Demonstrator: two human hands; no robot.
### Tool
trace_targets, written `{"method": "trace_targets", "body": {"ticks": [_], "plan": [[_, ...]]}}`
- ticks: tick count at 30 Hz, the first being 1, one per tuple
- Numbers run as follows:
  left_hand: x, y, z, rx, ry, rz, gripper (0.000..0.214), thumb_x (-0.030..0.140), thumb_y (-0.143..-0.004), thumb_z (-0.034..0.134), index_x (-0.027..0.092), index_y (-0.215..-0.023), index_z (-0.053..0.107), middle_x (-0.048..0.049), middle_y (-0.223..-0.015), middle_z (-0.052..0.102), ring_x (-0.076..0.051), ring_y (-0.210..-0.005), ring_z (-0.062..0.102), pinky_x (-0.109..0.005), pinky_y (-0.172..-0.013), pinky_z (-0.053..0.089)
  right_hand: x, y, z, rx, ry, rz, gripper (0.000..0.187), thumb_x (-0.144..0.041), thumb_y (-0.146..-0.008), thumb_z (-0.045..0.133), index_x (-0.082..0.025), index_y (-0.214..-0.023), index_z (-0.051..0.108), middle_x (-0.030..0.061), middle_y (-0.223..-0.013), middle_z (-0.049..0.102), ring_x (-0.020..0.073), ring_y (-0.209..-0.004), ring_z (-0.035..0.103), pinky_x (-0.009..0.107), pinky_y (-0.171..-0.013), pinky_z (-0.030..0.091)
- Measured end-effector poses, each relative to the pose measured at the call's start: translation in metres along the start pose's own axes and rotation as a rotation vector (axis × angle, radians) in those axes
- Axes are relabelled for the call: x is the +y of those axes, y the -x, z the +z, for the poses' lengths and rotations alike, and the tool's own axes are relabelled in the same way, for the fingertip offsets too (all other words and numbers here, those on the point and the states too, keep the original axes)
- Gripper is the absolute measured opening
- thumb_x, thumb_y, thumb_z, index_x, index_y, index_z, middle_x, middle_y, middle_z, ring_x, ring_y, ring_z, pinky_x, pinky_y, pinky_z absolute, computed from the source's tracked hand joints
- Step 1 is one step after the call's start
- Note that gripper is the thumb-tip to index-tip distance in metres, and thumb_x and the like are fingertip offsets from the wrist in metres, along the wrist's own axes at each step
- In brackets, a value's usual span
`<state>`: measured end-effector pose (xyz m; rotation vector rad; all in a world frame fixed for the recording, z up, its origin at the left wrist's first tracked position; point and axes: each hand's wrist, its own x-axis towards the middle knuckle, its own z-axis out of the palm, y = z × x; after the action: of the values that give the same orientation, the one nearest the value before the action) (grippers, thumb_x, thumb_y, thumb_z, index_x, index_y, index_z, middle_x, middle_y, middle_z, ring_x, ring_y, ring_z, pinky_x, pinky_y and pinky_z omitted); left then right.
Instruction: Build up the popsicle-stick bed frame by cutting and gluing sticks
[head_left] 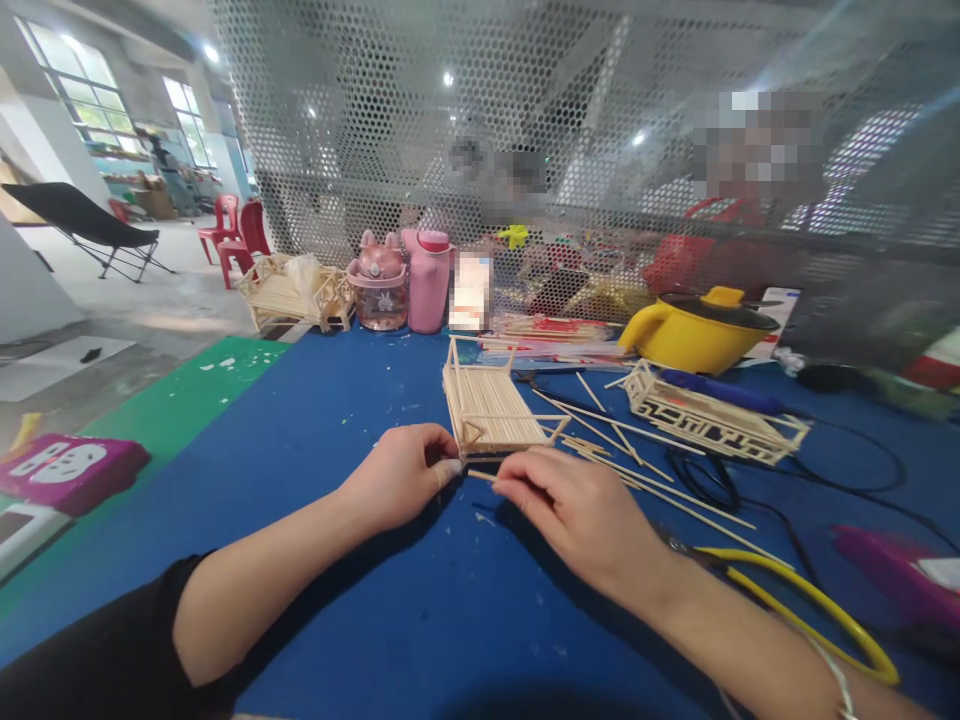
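A small bed-like frame made of thin wooden sticks (495, 405) stands on the blue tabletop in front of me. My left hand (409, 475) is closed, thumb and forefinger pinching the frame's near left corner. Between the fingertips of my right hand (574, 510) is a short wooden stick (481, 476), its free end pointing left, close below the frame's near edge. Whether that stick touches the frame I cannot tell. Several long loose sticks (679, 490) lie just beyond my right hand. Yellow-handled scissors (810, 590) rest by my right forearm, their blades mostly hidden.
Behind stand a pink bottle (429, 285), a jar with ears (381, 290) and a yellow pot (686, 335). Another stick model (716, 415) sits right with a blue tool (720, 392) and black cable; one more (296, 295) is back left. A perforated metal screen (360, 130) rises behind.
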<state>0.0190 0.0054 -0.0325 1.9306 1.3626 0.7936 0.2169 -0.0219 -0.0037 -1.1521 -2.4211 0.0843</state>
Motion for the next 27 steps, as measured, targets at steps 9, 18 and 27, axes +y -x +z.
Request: {"method": "trace_targets", "body": {"ticks": [9,18,27], "plan": [[0.003,0.004,0.006,0.172,0.125,0.063,0.026,0.02,-0.075,0.056,0.02,-0.101,0.056,-0.0035,-0.095,0.062,-0.016,-0.083,0.057,-0.031,-0.075,0.046,0.013,-0.014,-0.005,0.182,0.149,-0.141,0.017,-0.024,-0.091,0.046,-0.019,-0.09,0.063,0.0022,-0.083,0.071,0.0155,-0.074,0.065,0.026,-0.065,0.045],[0.004,0.005,0.006,0.165,0.094,0.062,0.02,0.023,-0.077,0.057,0.019,-0.096,0.06,-0.0041,-0.093,0.064,-0.017,-0.084,0.058,-0.032,-0.076,0.047,0.017,-0.019,0.001,0.182,0.158,-0.075,0.018,-0.024,-0.091,0.048,-0.018,-0.093,0.065,0.0018,-0.085,0.073,0.0166,-0.075,0.067,0.026,-0.065,0.045],[0.004,0.004,0.007,0.179,0.078,0.046,0.018,0.027,-0.076,0.059,0.02,-0.093,0.06,-0.0024,-0.09,0.063,-0.017,-0.081,0.059,-0.032,-0.076,0.047,0.015,-0.018,0.007,0.304,0.175,-0.056,0.017,-0.025,-0.088,0.053,-0.019,-0.086,0.068,-0.0012,-0.075,0.073,0.0145,-0.063,0.066,0.025,-0.057,0.042]]}}
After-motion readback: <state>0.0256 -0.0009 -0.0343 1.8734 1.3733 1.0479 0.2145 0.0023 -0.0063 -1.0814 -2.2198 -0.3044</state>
